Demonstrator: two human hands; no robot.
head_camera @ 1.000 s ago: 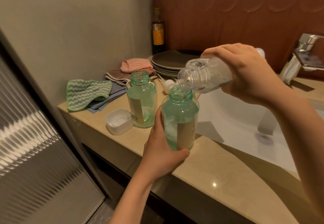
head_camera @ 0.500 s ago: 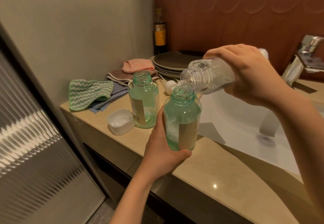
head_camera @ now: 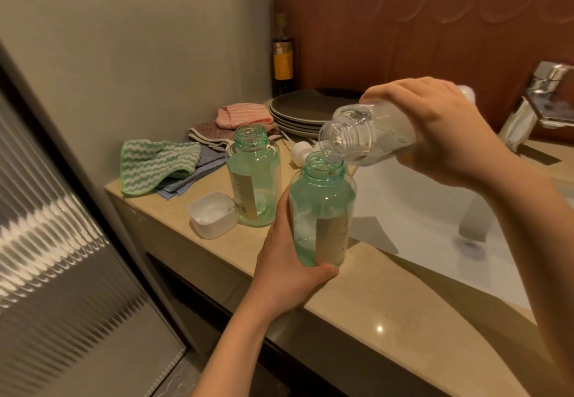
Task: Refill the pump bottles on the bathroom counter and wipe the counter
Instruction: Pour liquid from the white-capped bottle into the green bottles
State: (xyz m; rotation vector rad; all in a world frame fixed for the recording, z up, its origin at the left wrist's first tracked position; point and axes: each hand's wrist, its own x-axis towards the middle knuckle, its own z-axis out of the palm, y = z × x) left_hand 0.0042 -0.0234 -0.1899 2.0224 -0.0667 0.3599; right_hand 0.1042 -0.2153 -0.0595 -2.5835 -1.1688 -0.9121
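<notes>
Beige tabletop (head_camera: 388, 288), front edge: left hand (head_camera: 285, 269) grips the green bottle (head_camera: 323, 210) low; right hand (head_camera: 441, 129) grips the tilted clear bottle (head_camera: 366, 138), pouring. Likely slick, light plastic; hold mid-body.

I count two green bottles: the near green bottle (head_camera: 323, 204) and the far green bottle (head_camera: 254, 179). One clear bottle (head_camera: 372, 138) and one dark bottle (head_camera: 283, 64). Four cloths: green cloth (head_camera: 155, 166), blue cloth (head_camera: 186, 183), brown cloth (head_camera: 206, 131), pink cloth (head_camera: 242, 115). One stack of plates (head_camera: 306, 106), about four, though I cannot tell exactly. One white tub (head_camera: 212, 214), one white cap (head_camera: 300, 152), one tap (head_camera: 540, 98), one sink (head_camera: 419, 210).
</notes>
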